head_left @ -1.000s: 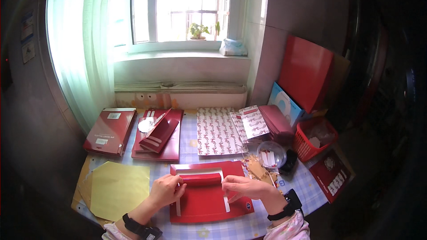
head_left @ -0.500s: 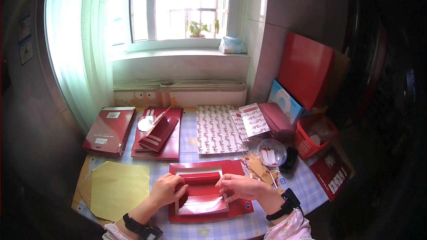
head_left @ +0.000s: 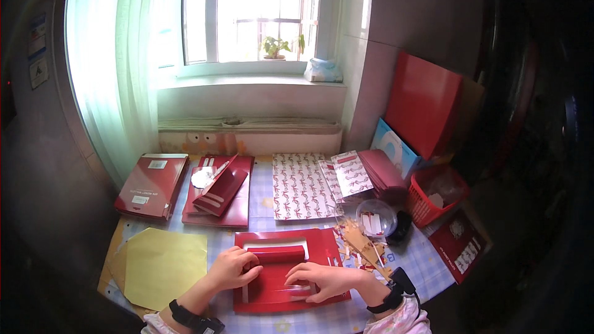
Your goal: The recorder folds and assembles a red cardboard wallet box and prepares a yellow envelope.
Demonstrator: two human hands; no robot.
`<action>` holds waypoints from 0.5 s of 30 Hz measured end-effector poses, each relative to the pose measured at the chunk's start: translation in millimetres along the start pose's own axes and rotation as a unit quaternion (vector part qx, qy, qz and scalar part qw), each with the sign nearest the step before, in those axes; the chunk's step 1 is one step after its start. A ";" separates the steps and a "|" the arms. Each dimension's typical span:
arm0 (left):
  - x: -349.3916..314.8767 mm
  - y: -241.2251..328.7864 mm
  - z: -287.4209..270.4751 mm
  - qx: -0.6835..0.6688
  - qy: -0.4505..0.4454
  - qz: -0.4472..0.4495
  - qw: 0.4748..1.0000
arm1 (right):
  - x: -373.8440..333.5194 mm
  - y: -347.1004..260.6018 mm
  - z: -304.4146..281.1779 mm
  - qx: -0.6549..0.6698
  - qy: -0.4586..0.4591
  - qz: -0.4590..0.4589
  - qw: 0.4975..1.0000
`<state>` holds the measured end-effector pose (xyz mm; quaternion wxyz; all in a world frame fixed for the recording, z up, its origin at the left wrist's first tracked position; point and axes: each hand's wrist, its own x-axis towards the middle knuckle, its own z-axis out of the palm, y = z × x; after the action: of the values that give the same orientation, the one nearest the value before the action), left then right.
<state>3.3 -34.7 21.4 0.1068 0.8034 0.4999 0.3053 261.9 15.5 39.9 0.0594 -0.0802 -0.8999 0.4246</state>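
Note:
A red cardboard blank [head_left: 265, 302] lies flat before me, with a smaller folded red card piece [head_left: 278, 270] on it, white edges showing. Its far strip is folded up into a ridge [head_left: 278, 253]. My left hand [head_left: 234, 268] is at the left end of this piece, fingers curled in against its side edge. My right hand [head_left: 327, 279] rests over the near right part of the card piece, fingers stretched out and the thumb apart from them. The part of the card beneath my right hand is hidden.
Yellow paper sheets [head_left: 166, 266] lie at the left. Behind are red boxes [head_left: 151, 184], red folded cards [head_left: 232, 185] and ribbon-patterned card [head_left: 300, 185]. At the right are a clear round container [head_left: 375, 218], paper scraps [head_left: 359, 241] and a red basket [head_left: 427, 201].
My right hand has moved left and nearer, from the card piece's right side onto its near flap. That flap looks flatter now. My left hand has stayed at the left edge.

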 end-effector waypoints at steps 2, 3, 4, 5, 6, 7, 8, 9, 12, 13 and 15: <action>0.0 1.2 0.1 -0.006 0.007 0.003 1.000 | -1.8 -2.1 -2.1 0.032 -0.016 0.040 0.999; -0.5 0.5 0.7 -0.006 0.007 0.002 1.000 | -1.8 -2.4 -2.7 0.033 -0.017 0.040 0.999; -0.7 -1.1 1.5 -0.018 0.008 -0.001 1.000 | -1.8 -2.3 -3.0 0.005 -0.009 0.030 0.999; -0.3 -2.1 0.9 -0.030 0.009 -0.004 1.000 | -1.4 -2.1 -3.3 -0.024 0.001 0.021 0.999; 0.2 -1.3 0.1 -0.029 0.008 -0.003 1.000 | -1.7 -0.5 -1.8 -0.023 0.014 0.015 1.000; 0.9 0.1 -0.4 -0.033 0.004 -0.007 0.999 | -2.0 -2.0 -3.2 -0.023 0.015 0.015 1.000; 0.7 0.7 -1.0 -0.035 0.001 -0.012 0.999 | -1.2 -3.4 -6.0 -0.019 0.019 0.018 0.999; 0.3 0.3 -1.1 -0.033 0.002 -0.014 0.999 | -0.7 -4.0 -7.7 -0.014 0.022 0.021 0.999; 0.5 -0.9 -0.6 -0.049 0.002 -0.012 0.999 | 2.1 12.7 -5.2 -0.047 0.100 -0.027 0.994; 0.6 -0.9 -1.0 -0.057 -0.005 -0.009 0.998 | 2.8 15.7 -3.0 -0.038 0.134 -0.040 0.989; -0.1 -3.6 -1.7 -0.064 -0.010 -0.008 0.998 | 4.8 16.8 0.8 -0.021 0.163 -0.035 0.986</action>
<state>-0.4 -33.3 20.9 0.1655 0.7939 0.4848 0.3277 258.7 26.4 26.5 0.2187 -0.1181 -0.8891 0.3844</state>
